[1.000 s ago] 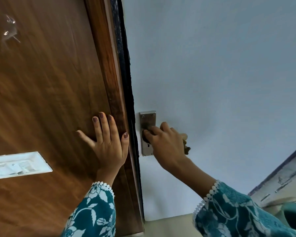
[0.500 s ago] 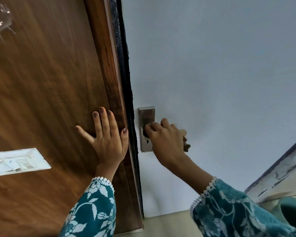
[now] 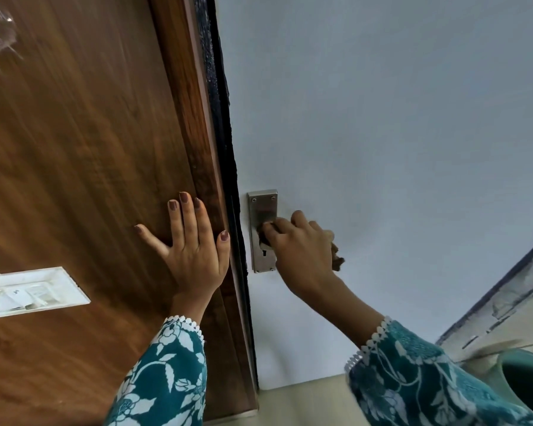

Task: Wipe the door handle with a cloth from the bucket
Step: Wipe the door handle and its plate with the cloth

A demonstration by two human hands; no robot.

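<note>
The steel handle plate [image 3: 261, 207] is screwed to the pale grey door [image 3: 382, 133], with a keyhole near its lower end. My right hand [image 3: 302, 250] is wrapped over the handle itself, which is hidden beneath it. A brown cloth [image 3: 337, 261] is bunched inside that grip, and only small bits stick out at the right and by my fingertips. My left hand [image 3: 191, 244] lies flat with fingers spread on the brown wooden panel [image 3: 74, 149], just left of the door edge. The teal bucket [image 3: 526, 379] shows at the bottom right corner.
A white switch plate [image 3: 28, 292] is set in the wooden panel at the left. A dark gap runs between the wooden frame and the grey door. A beige floor strip and a worn skirting board [image 3: 511, 296] lie at the lower right.
My right hand with the cloth has slid slightly along the handle while still gripping it. My left hand has stayed flat on the wood; the view has shifted a little.
</note>
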